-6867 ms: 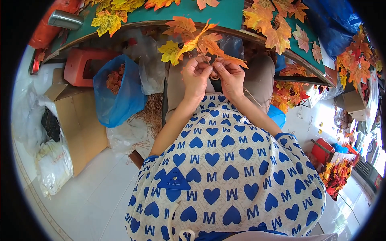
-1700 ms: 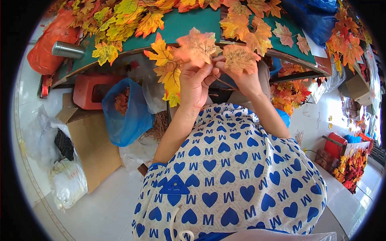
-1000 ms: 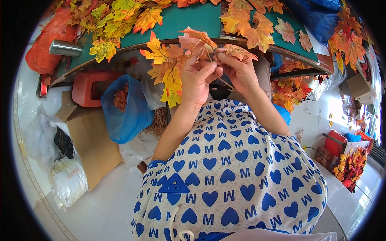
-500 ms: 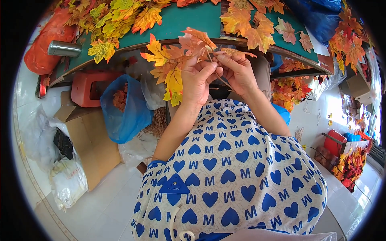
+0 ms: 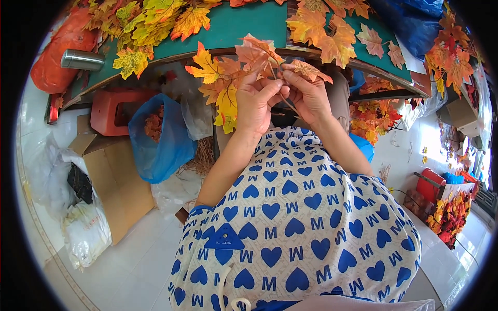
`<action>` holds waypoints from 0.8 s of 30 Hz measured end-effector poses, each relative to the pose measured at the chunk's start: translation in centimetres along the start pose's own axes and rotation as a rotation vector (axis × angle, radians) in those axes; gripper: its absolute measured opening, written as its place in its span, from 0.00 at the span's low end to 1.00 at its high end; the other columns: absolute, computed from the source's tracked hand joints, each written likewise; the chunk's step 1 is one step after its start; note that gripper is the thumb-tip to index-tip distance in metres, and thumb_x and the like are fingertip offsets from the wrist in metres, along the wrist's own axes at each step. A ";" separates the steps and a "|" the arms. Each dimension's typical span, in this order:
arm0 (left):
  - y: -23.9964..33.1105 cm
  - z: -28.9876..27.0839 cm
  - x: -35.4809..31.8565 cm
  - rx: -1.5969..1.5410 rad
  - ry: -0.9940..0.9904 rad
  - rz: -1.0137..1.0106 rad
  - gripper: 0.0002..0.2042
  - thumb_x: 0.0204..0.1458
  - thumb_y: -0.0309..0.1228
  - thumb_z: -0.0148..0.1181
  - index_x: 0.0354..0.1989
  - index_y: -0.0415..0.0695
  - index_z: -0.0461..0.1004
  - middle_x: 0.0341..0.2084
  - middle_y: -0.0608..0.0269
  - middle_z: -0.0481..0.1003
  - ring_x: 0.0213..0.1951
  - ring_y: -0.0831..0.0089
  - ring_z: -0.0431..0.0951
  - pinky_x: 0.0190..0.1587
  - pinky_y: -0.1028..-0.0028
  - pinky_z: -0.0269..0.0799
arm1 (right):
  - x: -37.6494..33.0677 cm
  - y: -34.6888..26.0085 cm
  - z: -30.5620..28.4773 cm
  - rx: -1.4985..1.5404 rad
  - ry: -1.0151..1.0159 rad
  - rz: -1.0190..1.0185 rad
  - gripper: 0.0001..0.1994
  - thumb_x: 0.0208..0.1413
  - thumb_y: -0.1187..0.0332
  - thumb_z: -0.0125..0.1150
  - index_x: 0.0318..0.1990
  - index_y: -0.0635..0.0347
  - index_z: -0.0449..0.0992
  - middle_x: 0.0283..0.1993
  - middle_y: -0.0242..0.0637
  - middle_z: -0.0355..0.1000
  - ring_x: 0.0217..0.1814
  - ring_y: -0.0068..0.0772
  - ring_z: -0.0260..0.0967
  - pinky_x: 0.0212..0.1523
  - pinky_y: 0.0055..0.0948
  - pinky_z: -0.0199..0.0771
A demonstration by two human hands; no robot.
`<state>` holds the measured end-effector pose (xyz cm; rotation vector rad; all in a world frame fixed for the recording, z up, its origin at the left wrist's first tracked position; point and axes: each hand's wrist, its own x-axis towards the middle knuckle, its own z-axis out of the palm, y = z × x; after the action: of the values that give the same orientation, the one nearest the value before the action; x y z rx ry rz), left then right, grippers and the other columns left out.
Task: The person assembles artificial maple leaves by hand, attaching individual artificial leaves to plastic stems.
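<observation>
Both hands meet in front of the table's near edge, over my lap, around a spray of artificial maple leaves (image 5: pixel 227 105) in yellow, orange and pinkish tones. My left hand (image 5: pixel 254 103) pinches the thin brown stem (image 5: pixel 291 105) between thumb and fingers, with the leaves fanning out to its left and above. My right hand (image 5: pixel 307 96) is closed on the same stem just beside it, thumb against fingertips. One orange leaf (image 5: pixel 311 70) sticks out above the right hand. The exact join between the fingertips is partly hidden.
A green-topped table (image 5: pixel 244 26) carries heaps of yellow and orange leaves (image 5: pixel 155 20) and a steel flask (image 5: pixel 83 60). Below left stand a red plastic stool (image 5: pixel 111 114), a blue bag (image 5: pixel 155 155) and a cardboard box (image 5: pixel 122 192). More leaf bunches (image 5: pixel 373 124) hang at right.
The hands stay together on the stem with slight finger movement. The leaf above the right hand has turned and shows more of its face; the spray has shifted slightly.
</observation>
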<state>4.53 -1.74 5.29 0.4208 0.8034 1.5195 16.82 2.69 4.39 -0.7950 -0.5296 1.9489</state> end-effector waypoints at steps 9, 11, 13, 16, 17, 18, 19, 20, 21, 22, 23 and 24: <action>-0.1 -0.3 0.1 0.006 0.013 -0.003 0.26 0.49 0.18 0.54 0.60 0.43 0.60 0.31 0.60 0.75 0.28 0.75 0.78 0.32 0.79 0.77 | 0.0 0.1 0.1 -0.007 0.011 -0.011 0.08 0.51 0.77 0.59 0.40 0.63 0.74 0.37 0.36 0.74 0.35 0.23 0.73 0.33 0.18 0.77; -0.2 -0.3 0.1 0.001 0.022 -0.005 0.26 0.49 0.18 0.55 0.59 0.43 0.60 0.31 0.60 0.75 0.28 0.74 0.78 0.32 0.79 0.77 | -0.1 0.1 0.1 -0.037 0.010 -0.008 0.08 0.51 0.77 0.60 0.39 0.62 0.74 0.37 0.34 0.74 0.36 0.23 0.73 0.35 0.19 0.76; -0.3 -0.5 0.1 -0.019 0.032 0.006 0.25 0.49 0.17 0.55 0.58 0.43 0.61 0.30 0.60 0.76 0.28 0.74 0.78 0.32 0.79 0.77 | -0.1 0.3 0.0 -0.078 0.021 -0.024 0.09 0.50 0.77 0.61 0.39 0.62 0.74 0.36 0.32 0.73 0.35 0.22 0.72 0.34 0.19 0.75; -0.7 -0.7 0.2 -0.004 0.045 0.017 0.24 0.49 0.17 0.56 0.57 0.42 0.63 0.29 0.59 0.76 0.28 0.73 0.78 0.30 0.78 0.76 | -0.1 0.5 -0.1 -0.121 0.007 -0.061 0.09 0.49 0.78 0.62 0.40 0.63 0.73 0.36 0.32 0.73 0.33 0.21 0.71 0.33 0.19 0.74; -0.8 -0.7 0.1 -0.005 0.045 0.016 0.24 0.49 0.17 0.56 0.57 0.42 0.63 0.29 0.59 0.76 0.28 0.73 0.78 0.30 0.78 0.76 | -0.1 0.6 -0.2 -0.121 0.008 -0.061 0.09 0.49 0.78 0.62 0.40 0.63 0.73 0.36 0.32 0.73 0.33 0.21 0.71 0.33 0.19 0.74; -0.8 -0.7 0.1 0.009 0.040 0.038 0.23 0.49 0.17 0.56 0.56 0.42 0.64 0.28 0.60 0.76 0.28 0.72 0.78 0.29 0.79 0.75 | -0.1 0.7 -0.2 -0.124 0.009 -0.079 0.10 0.49 0.78 0.62 0.39 0.63 0.73 0.36 0.32 0.73 0.33 0.21 0.71 0.34 0.20 0.73; -0.9 -0.7 0.1 0.023 0.036 0.059 0.23 0.49 0.17 0.56 0.55 0.42 0.65 0.27 0.60 0.76 0.29 0.71 0.79 0.29 0.79 0.74 | -0.1 0.8 -0.2 -0.126 0.009 -0.096 0.10 0.48 0.79 0.62 0.39 0.64 0.73 0.36 0.33 0.73 0.32 0.21 0.70 0.34 0.21 0.73; -1.0 -0.9 0.1 0.023 0.037 0.059 0.23 0.49 0.17 0.56 0.55 0.42 0.65 0.27 0.60 0.76 0.29 0.71 0.79 0.29 0.79 0.74 | 0.0 0.9 -0.4 -0.127 0.010 -0.095 0.10 0.48 0.79 0.62 0.39 0.64 0.73 0.36 0.33 0.73 0.32 0.21 0.70 0.34 0.21 0.73; -1.0 -1.1 0.3 0.044 0.025 0.067 0.21 0.49 0.17 0.57 0.54 0.41 0.66 0.27 0.60 0.76 0.29 0.71 0.79 0.28 0.80 0.73 | 0.2 0.9 -0.7 -0.177 -0.007 -0.113 0.10 0.48 0.79 0.62 0.40 0.64 0.72 0.36 0.33 0.73 0.32 0.22 0.70 0.33 0.21 0.73; -1.1 -1.4 0.4 0.066 0.013 0.075 0.20 0.49 0.17 0.57 0.52 0.40 0.67 0.26 0.60 0.76 0.28 0.70 0.79 0.28 0.80 0.72 | 0.3 0.9 -1.0 -0.228 -0.024 -0.130 0.11 0.48 0.80 0.62 0.40 0.65 0.72 0.36 0.34 0.73 0.32 0.22 0.70 0.33 0.22 0.73; -1.2 -1.7 0.6 0.065 0.012 0.074 0.20 0.49 0.17 0.57 0.52 0.40 0.67 0.26 0.60 0.76 0.28 0.70 0.79 0.28 0.80 0.72 | 0.5 1.0 -1.1 -0.229 -0.023 -0.130 0.11 0.48 0.80 0.62 0.40 0.65 0.72 0.36 0.34 0.73 0.32 0.22 0.70 0.33 0.22 0.73; -1.3 -1.9 0.7 0.100 0.002 0.071 0.18 0.49 0.16 0.57 0.50 0.39 0.67 0.27 0.59 0.76 0.29 0.70 0.79 0.27 0.81 0.71 | 0.6 1.2 -1.2 -0.276 -0.044 -0.192 0.11 0.49 0.79 0.61 0.41 0.64 0.72 0.35 0.33 0.72 0.32 0.22 0.70 0.32 0.20 0.72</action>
<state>4.04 -1.53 2.90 0.5270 0.8761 1.5501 16.74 2.72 2.63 -0.8401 -0.8832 1.7405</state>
